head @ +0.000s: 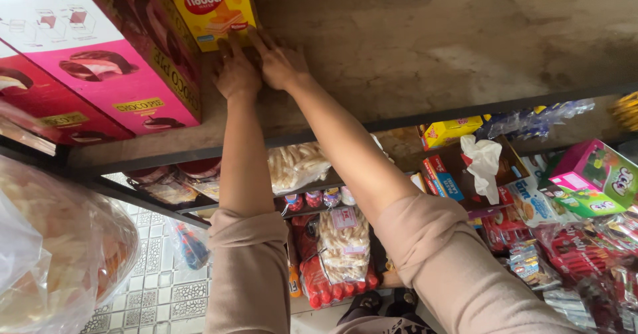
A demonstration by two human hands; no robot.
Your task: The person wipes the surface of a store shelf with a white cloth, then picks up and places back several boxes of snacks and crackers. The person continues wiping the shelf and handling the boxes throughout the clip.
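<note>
A yellow snack box (209,5) stands on the top shelf (432,48) against a row of pink and dark red boxes. My left hand (236,75) lies flat on the shelf at the box's lower edge, fingers touching it. My right hand (282,61) rests beside it, fingers spread and reaching the box's lower right corner. Neither hand closes around the box. Both arms stretch up from beige sleeves.
Large pink boxes (100,61) fill the shelf's left side. Lower shelves hold bagged snacks (296,164), a yellow carton (452,131), a pink and green box (595,178) and red packets (571,254). A big plastic bag of crackers (60,247) hangs at left over tiled floor (163,287).
</note>
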